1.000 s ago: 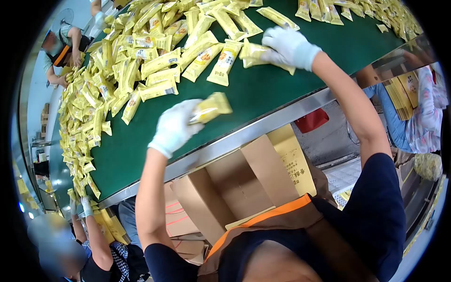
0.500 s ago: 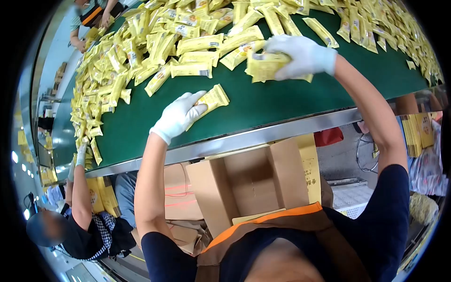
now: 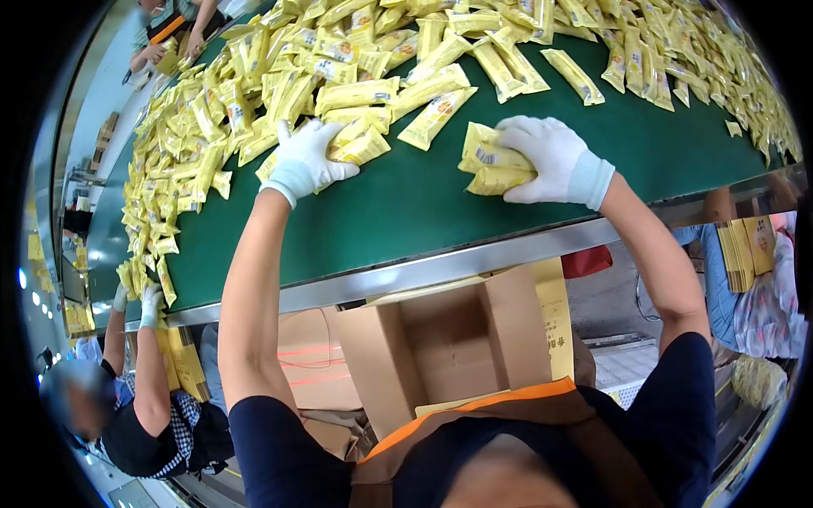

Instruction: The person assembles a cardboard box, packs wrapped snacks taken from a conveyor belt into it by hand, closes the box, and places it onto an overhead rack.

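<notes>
My left hand (image 3: 306, 162), in a white glove, reaches to the near edge of a heap of yellow wrapped packets (image 3: 356, 93). Its thumb and fingers curve around yellow packets (image 3: 362, 149) at the heap's edge; how many is partly hidden. Over the green belt, my right hand (image 3: 552, 161), gloved too, is closed around a small stack of yellow packets (image 3: 495, 159), whose ends stick out to the left. Between the hands and a little farther off, one yellow packet (image 3: 437, 118) lies slanted on the green conveyor belt (image 3: 406, 212).
Below the belt's metal edge (image 3: 406, 282) stands an open cardboard box (image 3: 453, 339). Another carton (image 3: 313, 351) is left of it. A co-worker (image 3: 148, 398) at left handles packets; another person (image 3: 174, 30) works at the far upper left. More packets (image 3: 711, 68) cover the right.
My left hand has moved left and away from me onto packets at the heap's edge. My right hand has come nearer with its stack, which has turned.
</notes>
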`<move>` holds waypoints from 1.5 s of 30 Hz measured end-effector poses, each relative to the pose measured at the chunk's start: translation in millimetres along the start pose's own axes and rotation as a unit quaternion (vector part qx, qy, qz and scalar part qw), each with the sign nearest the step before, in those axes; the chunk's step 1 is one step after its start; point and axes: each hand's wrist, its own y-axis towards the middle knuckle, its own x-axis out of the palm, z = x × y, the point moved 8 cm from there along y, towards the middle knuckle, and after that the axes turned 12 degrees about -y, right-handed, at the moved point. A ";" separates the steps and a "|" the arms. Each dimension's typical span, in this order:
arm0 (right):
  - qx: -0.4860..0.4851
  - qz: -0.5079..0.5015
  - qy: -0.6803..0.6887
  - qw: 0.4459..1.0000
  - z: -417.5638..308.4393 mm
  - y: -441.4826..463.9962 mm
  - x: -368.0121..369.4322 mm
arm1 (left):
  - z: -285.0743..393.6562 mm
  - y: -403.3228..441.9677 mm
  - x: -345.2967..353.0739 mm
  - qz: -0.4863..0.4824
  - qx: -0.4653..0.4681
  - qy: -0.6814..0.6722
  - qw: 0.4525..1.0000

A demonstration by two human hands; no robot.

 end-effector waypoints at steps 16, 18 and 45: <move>-0.066 -0.124 0.053 0.989 -22.4 121.1 -5.5 | -2.5 -24.7 21.3 -0.012 0.051 -0.076 0.996; -0.069 -0.177 0.035 0.981 -26.5 137.3 5.1 | 6.7 -33.0 17.8 -0.066 -0.035 -0.019 0.997; -0.024 0.005 -0.043 0.999 -11.2 33.9 13.6 | -71.4 -44.0 15.9 -0.100 -0.302 -0.058 0.946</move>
